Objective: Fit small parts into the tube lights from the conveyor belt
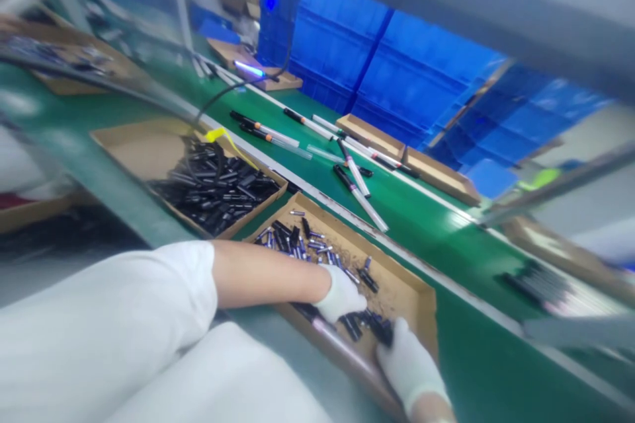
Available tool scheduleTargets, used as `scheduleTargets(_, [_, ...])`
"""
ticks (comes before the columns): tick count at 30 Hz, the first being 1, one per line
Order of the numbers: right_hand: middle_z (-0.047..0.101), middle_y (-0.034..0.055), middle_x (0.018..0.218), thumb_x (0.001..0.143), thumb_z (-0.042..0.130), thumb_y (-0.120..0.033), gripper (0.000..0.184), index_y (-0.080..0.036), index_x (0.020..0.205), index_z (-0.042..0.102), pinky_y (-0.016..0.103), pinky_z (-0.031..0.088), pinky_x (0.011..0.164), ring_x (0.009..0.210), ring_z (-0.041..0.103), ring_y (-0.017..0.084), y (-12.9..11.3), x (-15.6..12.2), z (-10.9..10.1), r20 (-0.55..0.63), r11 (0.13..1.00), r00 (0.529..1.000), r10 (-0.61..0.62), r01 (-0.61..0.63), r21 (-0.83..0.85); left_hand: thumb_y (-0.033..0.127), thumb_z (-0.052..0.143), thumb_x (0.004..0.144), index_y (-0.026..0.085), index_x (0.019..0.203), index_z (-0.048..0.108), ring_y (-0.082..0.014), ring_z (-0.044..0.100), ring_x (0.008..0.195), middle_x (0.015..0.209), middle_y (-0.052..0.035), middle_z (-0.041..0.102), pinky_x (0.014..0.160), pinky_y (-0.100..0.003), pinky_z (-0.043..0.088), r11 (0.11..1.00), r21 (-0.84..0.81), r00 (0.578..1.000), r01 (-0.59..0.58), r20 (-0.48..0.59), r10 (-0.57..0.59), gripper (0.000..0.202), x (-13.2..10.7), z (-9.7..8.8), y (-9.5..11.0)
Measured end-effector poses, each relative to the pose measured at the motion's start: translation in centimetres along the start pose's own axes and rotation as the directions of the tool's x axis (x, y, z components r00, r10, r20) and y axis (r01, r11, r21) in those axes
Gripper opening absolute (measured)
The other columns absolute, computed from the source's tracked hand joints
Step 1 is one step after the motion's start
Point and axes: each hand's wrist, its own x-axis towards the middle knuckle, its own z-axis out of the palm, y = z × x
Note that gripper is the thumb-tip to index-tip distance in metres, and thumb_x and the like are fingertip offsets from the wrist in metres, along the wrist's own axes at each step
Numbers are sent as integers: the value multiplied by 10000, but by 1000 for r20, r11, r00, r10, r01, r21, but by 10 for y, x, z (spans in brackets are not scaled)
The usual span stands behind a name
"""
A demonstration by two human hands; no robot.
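Both my hands wear white gloves and work low over a cardboard tray of small black parts and short purple-and-silver cylinders. My left hand reaches in from the left, its fingers closed and pointing down among the parts; what they hold is hidden. At the tray's near right corner, my right hand is closed against a dark black plastic part. Other black pieces lie between the hands. A clear tube with a pinkish band lies along the tray's near edge. Blur softens the fingers.
Left of this tray stands another cardboard tray heaped with black parts. Beyond a metal rail, clear tubes with black ends lie on a green belt. Blue crates stand behind. A cable hangs at the left.
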Motion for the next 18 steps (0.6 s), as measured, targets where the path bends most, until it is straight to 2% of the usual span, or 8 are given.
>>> scheduleTargets(4, [669,162,917,804,326,-179,248,-173,997,481,346,474,732,796,666,241,6,-3,-9,-1,999,999,43,-43,24,338,554,867,168,1105,558,-169,598,871,1050,-64,602,767,-346,508,1000,-15,1000,-6,17,6,293,-5,-19,-6])
scheduleTargets(7, [642,156,1064,852,276,-240,340,-162,1158,403,306,470,789,900,651,215,10,-2,-19,-41,996,998,56,-53,79,294,622,764,217,1069,564,-177,609,783,947,-23,637,698,-297,486,1000,-2,1000,-11,17,11,320,-14,-39,-15])
scheduleTargets(9, [568,149,1220,880,221,-269,397,-158,1247,326,287,435,887,1051,597,200,6,-3,-24,-64,993,998,14,-6,115,267,628,705,229,1066,553,-185,608,794,930,-12,642,675,-274,469,1000,1,998,18,-63,-18,371,-26,-53,-21])
scheduleTargets(11, [507,134,1296,898,196,-300,405,-164,1254,334,288,388,964,1163,524,201,-4,-4,-25,-50,988,996,-68,75,135,254,615,672,220,1063,542,-182,601,809,933,-9,639,669,-256,458,997,-10,981,78,-178,-79,400,-44,-68,-29])
scheduleTargets(14, [493,175,1275,896,204,-276,422,-135,1258,370,374,406,953,1113,556,255,-24,-8,-17,12,986,991,-134,132,105,237,592,658,196,1048,537,-166,593,802,934,-5,635,698,-239,453,975,-15,920,222,-328,-214,396,-82,-89,-47])
scheduleTargets(16, [512,197,1240,877,229,-239,438,-126,1275,372,404,437,904,1029,601,266,-30,-7,-10,45,990,990,-131,129,50,234,567,675,184,1055,532,-155,589,793,938,-7,634,722,-233,452,935,-18,849,353,-414,-329,385,-114,-102,-67])
scheduleTargets(18, [549,191,1206,859,267,-225,434,-134,1264,395,378,457,879,998,617,245,-27,-2,-8,83,990,987,-141,139,26,244,540,704,186,1090,524,-155,588,830,980,-15,628,763,-235,449,869,-13,761,494,-478,-439,392,-147,-110,-91])
